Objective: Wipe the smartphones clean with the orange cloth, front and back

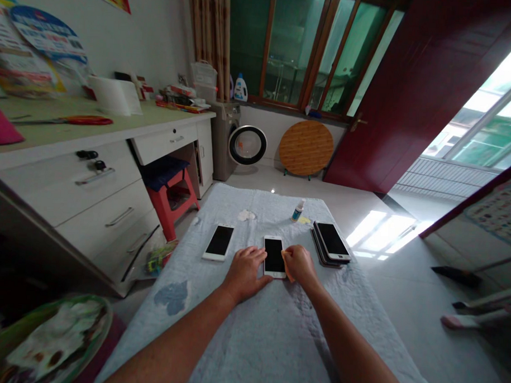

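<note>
White phone (274,256) is lying face up, screen dark, on the cloth-covered bench (267,337), between both hands.

Left hand (247,269): fingers are extending loosely, not closed, with the tips touching the phone's left edge; thumb is resting near its lower left corner.

Right hand (299,264): fingers are curling shut, gripping an orange cloth (289,272) against the phone's right edge.

Second phone (219,241) is lying face up left of the left hand, well apart from the first. Phone stack (330,241) is sitting right of the right hand, top unit white, face up. Small bottle (298,210) is standing upright beyond the hands, near the stack.

Background: washing machine (222,140) is standing by the window with its round door hanging open; round wooden board (306,147) is leaning against the wall beside it. Red stool (166,211) is sitting partly under the drawer desk (96,191) at left.
</note>
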Tool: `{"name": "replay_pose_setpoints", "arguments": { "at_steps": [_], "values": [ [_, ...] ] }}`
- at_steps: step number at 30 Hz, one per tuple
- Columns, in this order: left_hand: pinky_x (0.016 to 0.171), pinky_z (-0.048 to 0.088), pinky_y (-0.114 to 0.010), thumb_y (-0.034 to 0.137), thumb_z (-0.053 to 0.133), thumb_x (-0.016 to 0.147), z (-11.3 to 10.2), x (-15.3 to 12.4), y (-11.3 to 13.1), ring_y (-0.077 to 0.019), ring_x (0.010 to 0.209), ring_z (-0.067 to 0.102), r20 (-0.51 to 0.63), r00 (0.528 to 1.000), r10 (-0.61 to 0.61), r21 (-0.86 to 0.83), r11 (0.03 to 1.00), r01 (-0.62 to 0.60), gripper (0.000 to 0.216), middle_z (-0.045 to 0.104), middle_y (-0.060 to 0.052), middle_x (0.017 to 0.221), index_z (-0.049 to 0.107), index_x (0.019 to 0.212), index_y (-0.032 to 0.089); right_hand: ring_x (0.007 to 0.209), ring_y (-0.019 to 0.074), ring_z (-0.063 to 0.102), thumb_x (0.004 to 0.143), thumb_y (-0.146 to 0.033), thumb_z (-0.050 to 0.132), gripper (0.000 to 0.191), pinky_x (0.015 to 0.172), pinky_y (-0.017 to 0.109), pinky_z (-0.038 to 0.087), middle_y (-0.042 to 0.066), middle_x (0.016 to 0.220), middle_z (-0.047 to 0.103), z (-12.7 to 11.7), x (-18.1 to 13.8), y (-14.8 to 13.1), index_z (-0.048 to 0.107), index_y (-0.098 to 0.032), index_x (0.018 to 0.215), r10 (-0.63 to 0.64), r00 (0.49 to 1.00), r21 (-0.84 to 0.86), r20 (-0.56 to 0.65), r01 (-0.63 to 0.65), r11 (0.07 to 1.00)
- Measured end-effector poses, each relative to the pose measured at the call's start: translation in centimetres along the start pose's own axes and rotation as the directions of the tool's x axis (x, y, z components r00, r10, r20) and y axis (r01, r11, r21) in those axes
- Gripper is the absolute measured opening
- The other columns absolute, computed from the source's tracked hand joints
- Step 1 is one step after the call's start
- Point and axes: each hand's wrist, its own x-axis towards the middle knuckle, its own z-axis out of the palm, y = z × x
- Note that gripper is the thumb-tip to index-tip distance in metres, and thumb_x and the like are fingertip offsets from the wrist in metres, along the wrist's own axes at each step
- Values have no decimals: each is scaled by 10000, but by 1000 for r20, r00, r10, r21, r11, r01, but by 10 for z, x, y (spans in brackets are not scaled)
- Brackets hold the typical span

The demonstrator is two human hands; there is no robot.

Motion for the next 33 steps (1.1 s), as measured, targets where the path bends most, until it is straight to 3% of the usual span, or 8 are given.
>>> {"name": "replay_pose_setpoints", "arguments": {
  "at_steps": [7, 11, 26, 33],
  "values": [
    [1061, 308, -451, 478, 680, 721, -4, 0, 2, -294, 1257, 434, 6, 1000, 8, -25, 1000, -7, 629, 548, -66, 1336, 527, 1270, 213, 828, 202, 649, 765, -160, 495, 282, 613, 221, 376, 164, 874, 720, 1, 54, -15, 750, -102, 870, 114, 993, -20, 5, -114, 993],
    [1061, 303, -447, 476, 680, 723, -5, 0, 2, -295, 1252, 435, -3, 1000, 2, -27, 1000, -3, 613, 553, -64, 1329, 535, 1260, 219, 771, 196, 648, 745, -161, 526, 247, 573, 217, 362, 163, 825, 719, -3, 60, -16, 750, -86, 820, 130, 991, -16, 43, -129, 992],
    [1065, 310, -442, 466, 678, 734, 1, -2, 1, -286, 1251, 449, -28, 1000, 0, -5, 1000, 0, 582, 553, -83, 1332, 557, 1239, 204, 609, 136, 584, 764, -265, 507, 269, 523, 206, 314, 68, 632, 680, -7, -32, 3, 727, -129, 689, 68, 995, 112, 77, -76, 991],
    [1055, 318, -440, 475, 679, 737, 3, -2, 1, -291, 1236, 460, -47, 999, 10, -5, 1000, -11, 578, 556, -85, 1327, 561, 1232, 200, 581, 136, 572, 753, -262, 502, 258, 511, 205, 311, 46, 585, 657, -14, -58, 0, 700, -136, 648, 76, 992, 170, 98, -92, 981]
  ]
}}
